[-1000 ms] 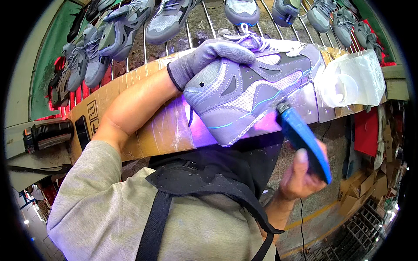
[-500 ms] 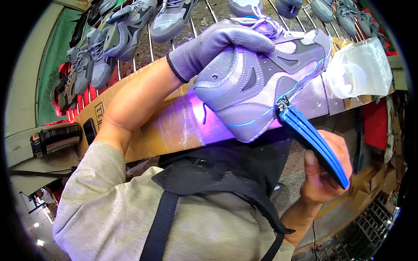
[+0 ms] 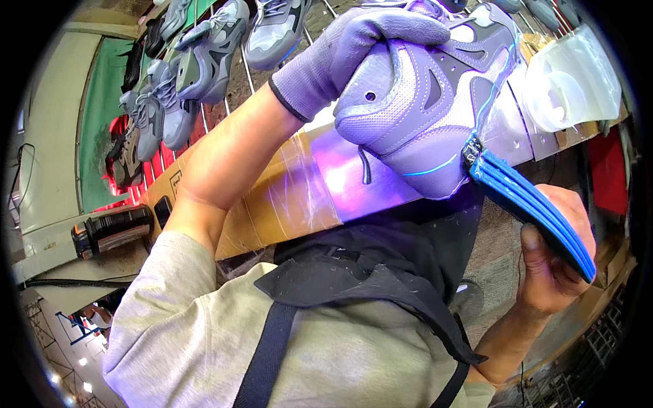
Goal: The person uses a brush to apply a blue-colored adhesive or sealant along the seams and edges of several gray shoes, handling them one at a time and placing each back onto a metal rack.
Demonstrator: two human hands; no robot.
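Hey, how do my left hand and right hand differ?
Your left hand wears a grey glove; your right hand is bare. The left hand grips a shoe, while the right hand, lower in view, holds a blue tool. Both hands are holding something.

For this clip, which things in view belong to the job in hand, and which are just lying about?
In hand:
- grey sneaker, held by the gloved left hand
- blue-handled brush, in the bare right hand, tip at the sneaker's lower edge

Apparently just nearby, untouched:
- other grey sneakers
- translucent plastic tub, use unclear
- black-and-orange device, kind unclear
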